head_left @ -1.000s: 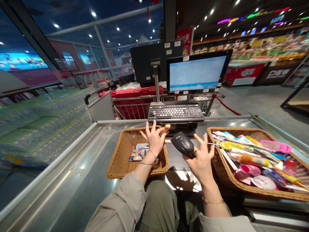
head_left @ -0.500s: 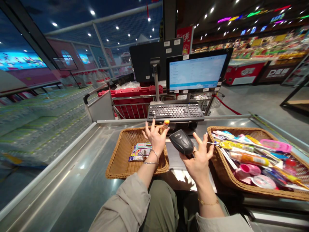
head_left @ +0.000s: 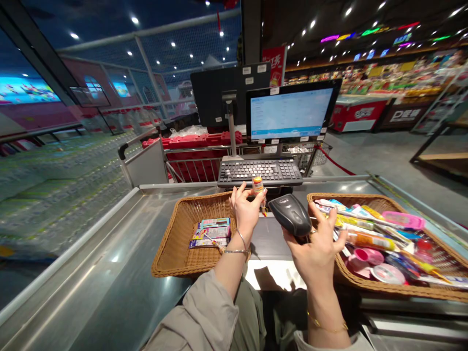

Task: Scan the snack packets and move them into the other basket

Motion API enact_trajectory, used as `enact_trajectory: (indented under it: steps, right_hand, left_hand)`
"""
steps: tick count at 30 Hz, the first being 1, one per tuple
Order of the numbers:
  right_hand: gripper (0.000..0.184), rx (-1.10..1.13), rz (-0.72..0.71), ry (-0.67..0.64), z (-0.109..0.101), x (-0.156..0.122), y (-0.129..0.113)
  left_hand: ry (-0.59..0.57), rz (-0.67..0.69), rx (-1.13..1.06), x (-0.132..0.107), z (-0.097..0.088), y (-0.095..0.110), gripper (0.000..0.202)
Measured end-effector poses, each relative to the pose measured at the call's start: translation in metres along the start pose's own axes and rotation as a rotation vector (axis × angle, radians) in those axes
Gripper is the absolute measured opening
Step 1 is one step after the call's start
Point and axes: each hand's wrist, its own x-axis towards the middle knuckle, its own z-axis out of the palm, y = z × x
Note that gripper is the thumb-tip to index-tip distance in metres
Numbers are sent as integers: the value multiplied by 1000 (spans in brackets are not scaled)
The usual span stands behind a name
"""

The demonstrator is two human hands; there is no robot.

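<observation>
While the left hand [head_left: 245,210] pinches a small orange-capped bottle [head_left: 258,185] just below the keyboard [head_left: 259,173], the right hand [head_left: 315,256] clamps a black barcode scanner [head_left: 291,214], fingers splayed. Lower-centre wicker basket [head_left: 171,234] holds packets [head_left: 209,233]; lower-right wicker basket [head_left: 383,288] holds mixed goods [head_left: 369,241].

"What's changed at the left hand [head_left: 245,210]?"

"It has moved rightward, and the small orange-capped bottle [head_left: 258,186] that was tilted in its fingertips now stands nearly upright."

"And the right hand [head_left: 315,248]?"

"It has shifted right too, carrying the handheld barcode scanner [head_left: 291,214], with its fingers now reaching over the wicker basket [head_left: 365,287]."

"Has the view changed?"

"Slightly. The head has turned, so the keyboard [head_left: 260,172] sits further left in the frame."
</observation>
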Motion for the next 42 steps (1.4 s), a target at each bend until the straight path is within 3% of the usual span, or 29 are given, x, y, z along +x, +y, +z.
enact_trajectory:
  steps: [16, 31, 42]
  right_hand:
    - [25, -53, 127, -22, 10, -4, 29]
    - [24, -60, 155, -61, 15, -6, 34]
    - [20, -5, 134, -76, 15, -6, 33]
  left_hand:
    - [-136, -116, -103, -15, 48, -3, 20]
    - [-61, -123, -213, -21, 65, -13, 13]
    - [-70, -145, -250, -22, 70, -22, 15]
